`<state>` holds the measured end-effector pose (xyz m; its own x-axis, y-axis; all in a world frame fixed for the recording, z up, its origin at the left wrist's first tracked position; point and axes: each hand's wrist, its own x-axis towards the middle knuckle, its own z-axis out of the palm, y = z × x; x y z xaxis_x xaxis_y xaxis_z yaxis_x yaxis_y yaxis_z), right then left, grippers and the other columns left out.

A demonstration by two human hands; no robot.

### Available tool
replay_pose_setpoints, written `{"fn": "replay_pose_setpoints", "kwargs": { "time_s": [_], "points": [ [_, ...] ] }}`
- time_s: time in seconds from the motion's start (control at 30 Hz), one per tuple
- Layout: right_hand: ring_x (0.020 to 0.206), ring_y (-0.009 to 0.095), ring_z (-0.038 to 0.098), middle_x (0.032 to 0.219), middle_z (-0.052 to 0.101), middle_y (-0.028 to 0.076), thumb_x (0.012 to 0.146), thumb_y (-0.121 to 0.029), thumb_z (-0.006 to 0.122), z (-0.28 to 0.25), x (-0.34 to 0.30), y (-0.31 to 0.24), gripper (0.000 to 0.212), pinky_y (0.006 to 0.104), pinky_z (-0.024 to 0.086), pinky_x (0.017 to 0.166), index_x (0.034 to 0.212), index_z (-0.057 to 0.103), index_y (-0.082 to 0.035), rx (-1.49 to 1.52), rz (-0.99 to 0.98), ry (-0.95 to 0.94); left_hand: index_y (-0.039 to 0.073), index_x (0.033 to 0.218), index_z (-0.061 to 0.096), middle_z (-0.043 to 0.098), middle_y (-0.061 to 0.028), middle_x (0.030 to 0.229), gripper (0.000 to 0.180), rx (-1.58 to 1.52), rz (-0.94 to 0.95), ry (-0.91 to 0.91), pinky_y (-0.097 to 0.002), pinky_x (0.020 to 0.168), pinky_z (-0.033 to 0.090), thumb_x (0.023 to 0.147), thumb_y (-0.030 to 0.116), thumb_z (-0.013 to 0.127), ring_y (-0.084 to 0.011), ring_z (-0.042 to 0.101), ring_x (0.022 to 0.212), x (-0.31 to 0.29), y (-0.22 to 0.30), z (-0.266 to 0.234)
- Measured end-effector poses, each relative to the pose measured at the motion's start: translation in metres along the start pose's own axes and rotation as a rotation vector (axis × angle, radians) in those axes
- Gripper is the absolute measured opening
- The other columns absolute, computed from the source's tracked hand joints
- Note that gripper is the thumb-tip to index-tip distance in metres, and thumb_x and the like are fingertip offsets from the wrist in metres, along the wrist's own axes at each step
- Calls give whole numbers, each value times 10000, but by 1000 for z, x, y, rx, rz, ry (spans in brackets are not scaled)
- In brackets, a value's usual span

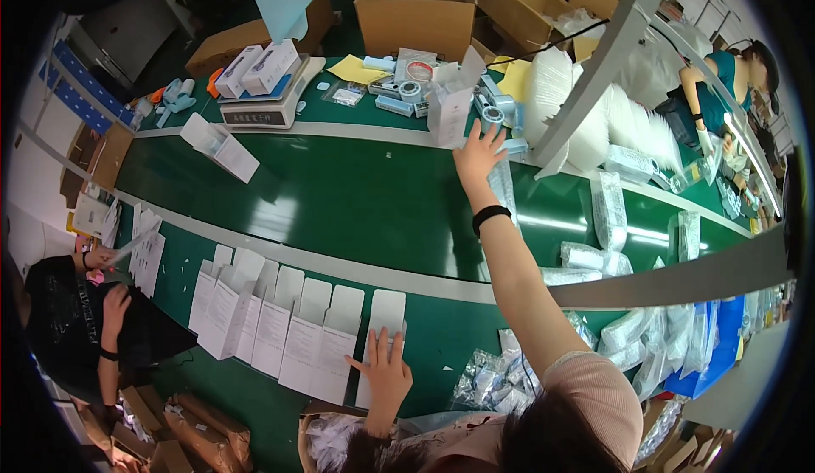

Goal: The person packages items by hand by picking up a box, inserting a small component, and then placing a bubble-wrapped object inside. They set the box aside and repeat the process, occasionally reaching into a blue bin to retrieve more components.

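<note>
My left hand (389, 377) lies with fingers spread on the lower part of an open white carton (386, 310), the rightmost of a row. Beside it stand several more white cartons (316, 347) with their top flaps up. My right arm, with a black wristband, stretches over the green conveyor belt. At its far edge, my right hand (481, 157) has its fingers apart and nothing visible in it. Just beyond its fingertips are a light blue roll (492, 115) and small blue-and-white boxes. An open white carton (448, 115) stands beside that hand; whether they touch, I cannot tell.
A scale (270, 109) bears two white boxes on the far bench. Bubble-wrapped packs (608, 210) lie on the belt at right. A grey post (586, 74) rises right of my arm. One co-worker (64, 329) is at left, another (722, 91) far right.
</note>
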<state>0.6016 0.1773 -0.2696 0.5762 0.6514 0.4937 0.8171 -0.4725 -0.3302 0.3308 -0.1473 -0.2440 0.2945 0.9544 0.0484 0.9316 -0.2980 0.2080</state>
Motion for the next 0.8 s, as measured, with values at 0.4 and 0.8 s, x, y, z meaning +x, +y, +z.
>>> {"fn": "replay_pose_setpoints", "kwargs": {
  "time_s": [0.4,0.8],
  "points": [
    [999,365,452,1099,400,199,640,-149,646,-98,-67,48,848,424,426,794,1332,177,-295,393,54,-789,77,1310,241,207,-226,1313,883,-674,-129,-210,-455,942,263,614,341,715,-401,295,1140,3,16,33],
    [1027,241,428,1134,407,115,703,-103,598,-319,-168,87,681,313,335,898,1275,230,-68,1410,-67,-259,39,1297,212,302,-208,1234,903,-1152,46,-182,-408,941,295,575,140,745,-356,336,1126,14,46,-49]
  ]
}}
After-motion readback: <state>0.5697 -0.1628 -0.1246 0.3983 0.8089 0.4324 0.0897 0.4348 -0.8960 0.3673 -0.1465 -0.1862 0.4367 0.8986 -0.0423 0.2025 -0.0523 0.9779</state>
